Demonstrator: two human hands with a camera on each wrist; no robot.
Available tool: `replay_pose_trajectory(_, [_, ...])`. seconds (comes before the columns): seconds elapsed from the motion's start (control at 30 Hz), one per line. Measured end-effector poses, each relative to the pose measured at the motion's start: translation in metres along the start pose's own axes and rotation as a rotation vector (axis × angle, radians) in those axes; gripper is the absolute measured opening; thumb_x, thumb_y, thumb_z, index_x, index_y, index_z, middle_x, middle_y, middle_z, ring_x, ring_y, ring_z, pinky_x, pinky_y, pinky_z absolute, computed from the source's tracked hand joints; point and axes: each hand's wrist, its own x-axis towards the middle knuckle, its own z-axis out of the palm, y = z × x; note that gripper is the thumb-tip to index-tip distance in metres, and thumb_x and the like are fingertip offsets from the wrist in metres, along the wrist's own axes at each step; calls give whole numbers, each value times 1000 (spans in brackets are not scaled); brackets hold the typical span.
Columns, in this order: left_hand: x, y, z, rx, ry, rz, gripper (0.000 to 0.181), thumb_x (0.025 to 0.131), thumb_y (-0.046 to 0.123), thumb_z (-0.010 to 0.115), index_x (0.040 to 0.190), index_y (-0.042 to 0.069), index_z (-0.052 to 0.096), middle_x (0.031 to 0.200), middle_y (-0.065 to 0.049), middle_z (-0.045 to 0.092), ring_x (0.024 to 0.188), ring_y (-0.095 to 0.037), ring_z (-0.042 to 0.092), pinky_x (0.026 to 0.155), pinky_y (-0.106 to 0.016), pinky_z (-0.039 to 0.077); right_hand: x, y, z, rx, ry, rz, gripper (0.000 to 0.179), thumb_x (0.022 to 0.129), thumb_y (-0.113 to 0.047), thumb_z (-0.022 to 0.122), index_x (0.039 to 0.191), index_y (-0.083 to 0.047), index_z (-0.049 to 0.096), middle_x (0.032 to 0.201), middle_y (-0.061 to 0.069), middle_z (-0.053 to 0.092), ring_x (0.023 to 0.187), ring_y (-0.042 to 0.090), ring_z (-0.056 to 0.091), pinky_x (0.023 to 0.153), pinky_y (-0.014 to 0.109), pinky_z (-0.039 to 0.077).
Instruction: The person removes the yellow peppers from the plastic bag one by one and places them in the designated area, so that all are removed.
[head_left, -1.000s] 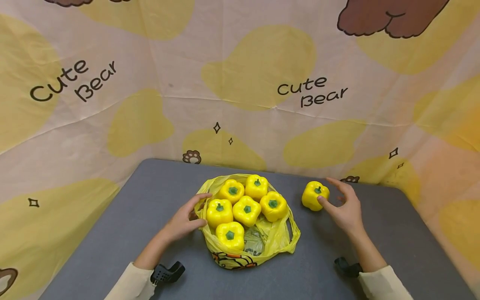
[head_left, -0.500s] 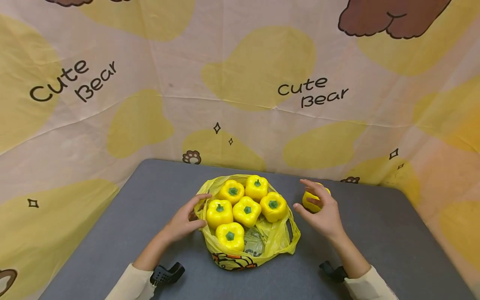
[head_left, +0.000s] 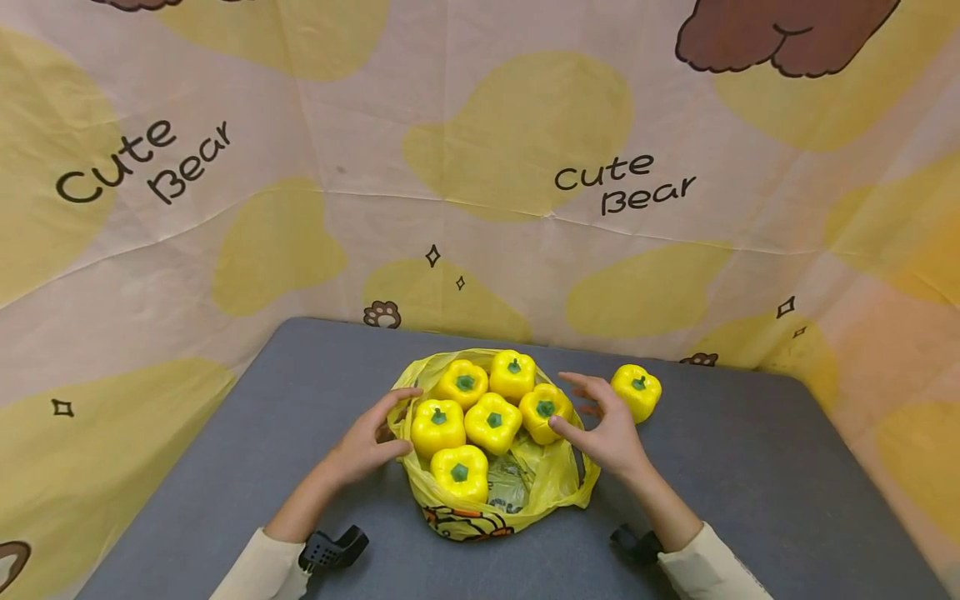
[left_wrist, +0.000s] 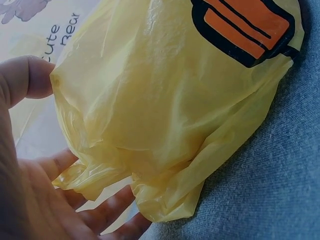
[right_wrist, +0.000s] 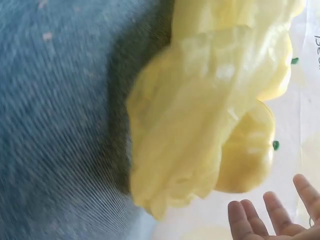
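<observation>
A yellow plastic bag sits wide open at the middle of the table, with several yellow bell peppers inside, green stems up. My left hand is at the bag's left rim; in the left wrist view its thumb and spread fingers touch the thin plastic. Over the bag's right rim hovers my right hand, overlapping the rightmost bagged pepper in the head view. The right wrist view shows that hand's straight fingers apart from the pepper. One bell pepper stands outside the bag, behind the right hand.
The grey table runs back to a cloth backdrop printed with "Cute Bear" lettering. Bare plastic shows at the bag's lower right inside. Dark wrist devices sit on both forearms.
My right hand has moved left, away from the lone pepper, which has shifted slightly right, to the bag's right rim. The left hand and the bagged peppers have stayed in place.
</observation>
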Motion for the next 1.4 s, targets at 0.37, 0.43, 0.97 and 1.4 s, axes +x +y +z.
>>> replay_pose_trajectory(0.37, [1,-3,0,1,-9,-12,66,79,9,62,142,9,41,147,-21,39,109,-32,49,74,-33,49,1,10,14,-30,-3,33,61,76,-21,81,131,-9,58,126,17,56,108,33,57,85,54,50])
replay_pose_trajectory(0.43, [1,-3,0,0,-8,-7,66,79,8,62,142,9,41,147,-21,39,109,-31,49,74,-33,49,2,12,16,-47,-4,34,61,75,-22,82,130,-9,59,126,15,57,107,31,56,84,51,51])
replay_pose_trajectory(0.97, [2,-1,-1,0,-12,-10,66,80,9,62,142,8,40,148,-22,38,113,-35,47,74,-30,48,7,11,20,-110,-73,128,72,69,-24,86,133,-12,56,130,13,54,114,28,54,89,49,48])
replay_pose_trajectory(1.4, [2,-1,-1,-5,-14,12,65,81,7,63,141,5,40,148,-24,36,106,-27,51,72,-30,49,9,15,23,-150,-104,187,72,68,-25,86,132,-17,55,134,12,52,110,27,55,88,44,48])
